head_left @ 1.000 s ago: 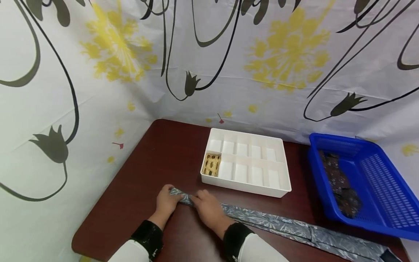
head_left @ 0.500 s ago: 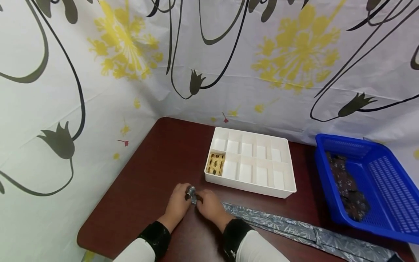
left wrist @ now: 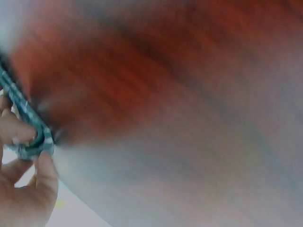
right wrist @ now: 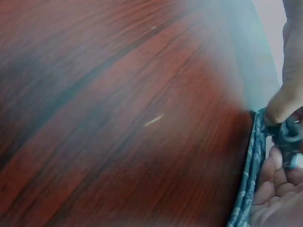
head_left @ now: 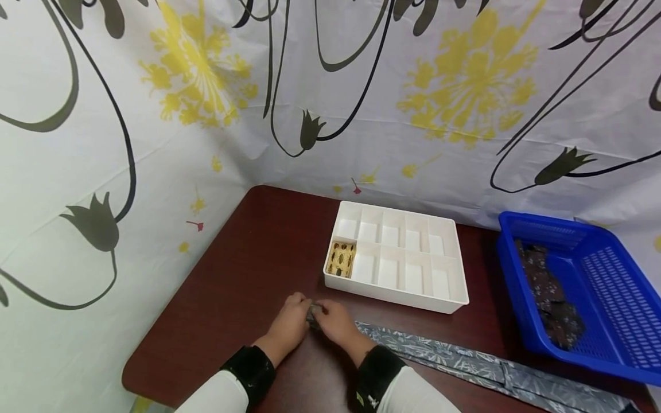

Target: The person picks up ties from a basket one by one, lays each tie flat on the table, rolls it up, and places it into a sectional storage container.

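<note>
A grey necktie (head_left: 444, 358) with a pale leaf pattern stretches across the table, its back side up. Its left end is wound into a small roll, held between both hands. My left hand (head_left: 290, 322) pinches the roll from the left, and my right hand (head_left: 337, 326) grips it from the right. In the left wrist view the coiled layers of the necktie (left wrist: 46, 139) show between fingers and thumb. The right wrist view has the roll partly hidden behind the fingers, with the flat strip of necktie (right wrist: 246, 182) running beside the hand.
Behind the hands stands a white divided tray (head_left: 395, 294); its front left compartment holds a yellow piece with dark insect-like prints (head_left: 341, 259). To the right is a blue basket (head_left: 614, 287) with dark patterned cloth (head_left: 549, 301) inside. A patterned curtain (head_left: 387, 143) hangs behind the table.
The flat left end of the necktie has been curled up into a roll. My left hand has shifted right, closer to my right hand. The head view has turned slightly.
</note>
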`<state>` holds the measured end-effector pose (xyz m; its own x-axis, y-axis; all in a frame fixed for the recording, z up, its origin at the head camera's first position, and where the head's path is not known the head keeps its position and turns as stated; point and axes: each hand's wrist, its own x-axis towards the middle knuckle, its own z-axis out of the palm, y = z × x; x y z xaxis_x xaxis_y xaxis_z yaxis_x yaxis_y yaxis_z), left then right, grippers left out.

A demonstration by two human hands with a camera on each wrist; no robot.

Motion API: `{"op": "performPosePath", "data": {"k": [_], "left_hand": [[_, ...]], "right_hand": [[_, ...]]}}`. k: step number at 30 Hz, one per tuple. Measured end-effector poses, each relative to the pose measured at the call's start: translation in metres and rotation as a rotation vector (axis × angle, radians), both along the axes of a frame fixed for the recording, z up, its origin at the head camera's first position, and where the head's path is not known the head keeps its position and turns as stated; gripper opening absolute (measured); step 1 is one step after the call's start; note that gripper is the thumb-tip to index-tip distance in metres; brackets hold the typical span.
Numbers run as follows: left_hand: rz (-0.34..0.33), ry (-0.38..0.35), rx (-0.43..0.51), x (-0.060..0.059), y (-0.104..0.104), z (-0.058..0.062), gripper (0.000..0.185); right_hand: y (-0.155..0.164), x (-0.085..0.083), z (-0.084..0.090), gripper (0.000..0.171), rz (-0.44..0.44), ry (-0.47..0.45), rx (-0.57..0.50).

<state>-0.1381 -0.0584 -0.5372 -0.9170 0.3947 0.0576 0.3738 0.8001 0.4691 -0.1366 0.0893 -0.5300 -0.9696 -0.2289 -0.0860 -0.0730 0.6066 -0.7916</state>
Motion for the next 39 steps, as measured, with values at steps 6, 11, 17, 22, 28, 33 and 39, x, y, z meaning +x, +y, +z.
{"op": "performPosePath", "data": {"k": [6,11,17,22,28,33,39], "left_hand": [[-0.031,-0.129,0.056,-0.007,-0.008,0.002,0.035],[-0.036,-0.163,0.098,-0.011,-0.013,0.005,0.032],[-0.010,-0.206,0.135,-0.011,-0.019,0.007,0.038],[-0.016,-0.225,0.196,-0.012,-0.022,0.004,0.037],[0.005,-0.293,0.328,-0.009,-0.018,0.006,0.033],[-0.040,-0.229,0.339,-0.007,-0.007,0.008,0.032],[-0.133,-0.077,0.216,-0.008,0.015,0.011,0.033]], "right_hand": [[0.006,-0.003,-0.003,0.022,-0.061,-0.023,-0.081],[0.010,-0.003,0.001,0.017,-0.065,-0.059,-0.051],[0.011,-0.003,0.007,0.015,-0.025,-0.012,0.015],[0.007,0.002,0.007,0.025,-0.065,0.070,0.069],[0.004,0.007,-0.003,0.026,-0.030,0.242,0.140],[0.010,0.007,-0.010,0.022,-0.024,0.283,0.121],[0.026,0.009,-0.006,0.002,-0.094,0.068,-0.060]]}}
